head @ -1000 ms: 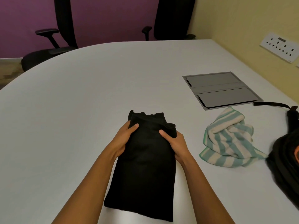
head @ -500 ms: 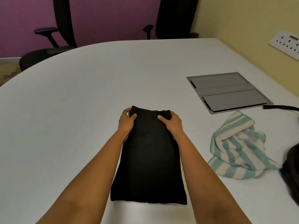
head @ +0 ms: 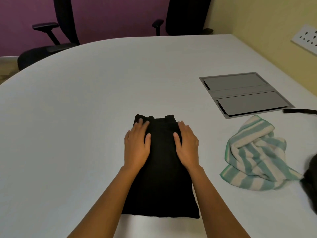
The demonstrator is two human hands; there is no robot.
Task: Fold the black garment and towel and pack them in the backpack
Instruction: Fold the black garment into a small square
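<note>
My black garment [head: 161, 169], soft knit folded into a long rectangle, lies on the smooth desk [head: 85, 117]. My left hand [head: 137, 146] and right hand [head: 187, 145] press it flat (fingers straight, gripping nothing).

No readable text, label, brand or number anywhere

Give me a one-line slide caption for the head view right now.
Left hand and right hand press flat on the folded black garment; striped towel lies crumpled beside it on the table.

White table [head: 85, 117] under black garment [head: 163, 177], striped towel [head: 253, 155], backpack [head: 311, 182]
</note>
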